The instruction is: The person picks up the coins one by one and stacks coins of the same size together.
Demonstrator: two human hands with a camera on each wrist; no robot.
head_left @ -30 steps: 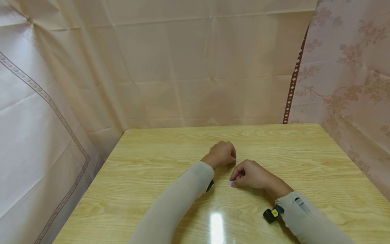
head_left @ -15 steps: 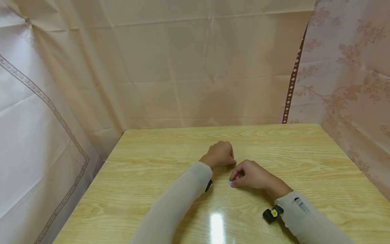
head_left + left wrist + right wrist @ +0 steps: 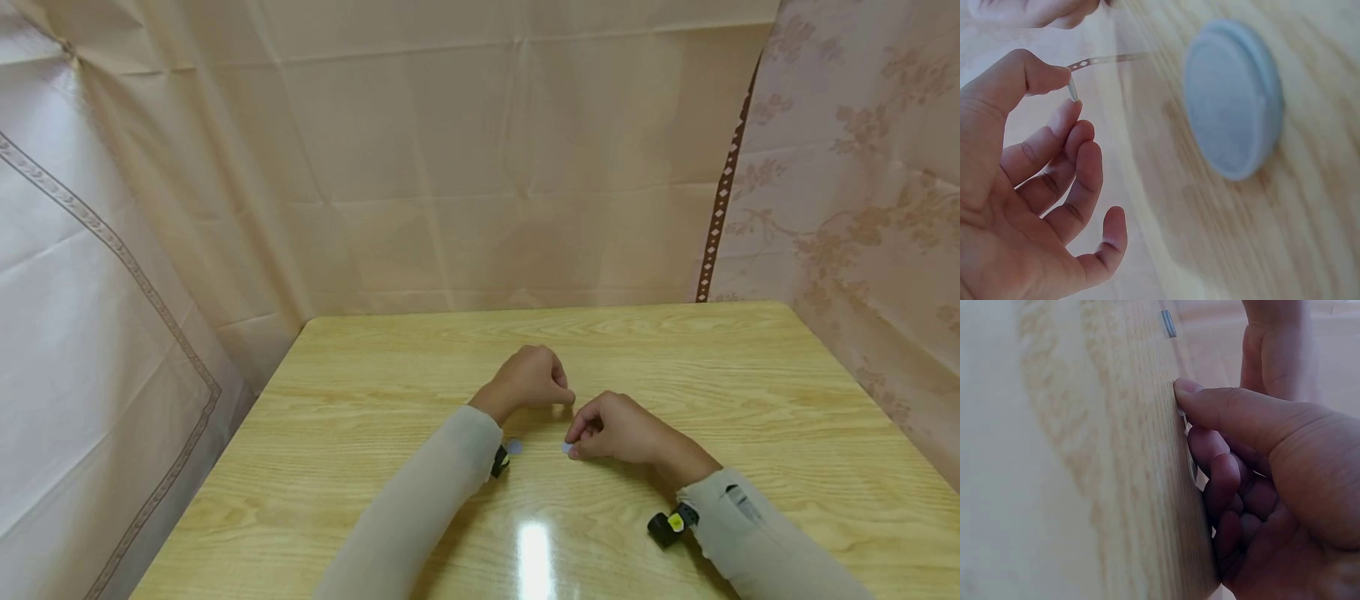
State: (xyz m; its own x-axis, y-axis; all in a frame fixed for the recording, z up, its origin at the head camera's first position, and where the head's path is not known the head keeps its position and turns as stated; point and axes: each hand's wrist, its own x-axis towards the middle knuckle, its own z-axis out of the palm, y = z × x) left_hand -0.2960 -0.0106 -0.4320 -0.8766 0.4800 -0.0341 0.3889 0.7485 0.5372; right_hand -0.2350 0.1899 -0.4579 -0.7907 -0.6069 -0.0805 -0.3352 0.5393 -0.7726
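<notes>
My left hand (image 3: 528,379) is raised a little over the table. In the left wrist view, thumb and index fingertip pinch a thin whitish piece (image 3: 1072,89), seen edge-on; the other fingers curl loosely. Lower right, my right hand (image 3: 622,429) stays close to the tabletop, its thumb and index finger pinching a small pale blue piece (image 3: 567,448), mostly hidden by the fingers. A round pale blue disc (image 3: 1225,103) with a stepped rim lies on the wood beside my left wrist; the right wrist view shows the disc (image 3: 1169,324) small and edge-on.
The light wood-grain table (image 3: 360,392) reaches back to a beige cloth (image 3: 450,167) hanging behind it. Patterned cloths hang at left and right. A black wrist camera (image 3: 663,529) sits under the right cuff, near the tabletop.
My left hand and forearm have shifted left and slightly toward me, bringing the pale blue disc beside the cuff into sight. The right hand has stayed in place.
</notes>
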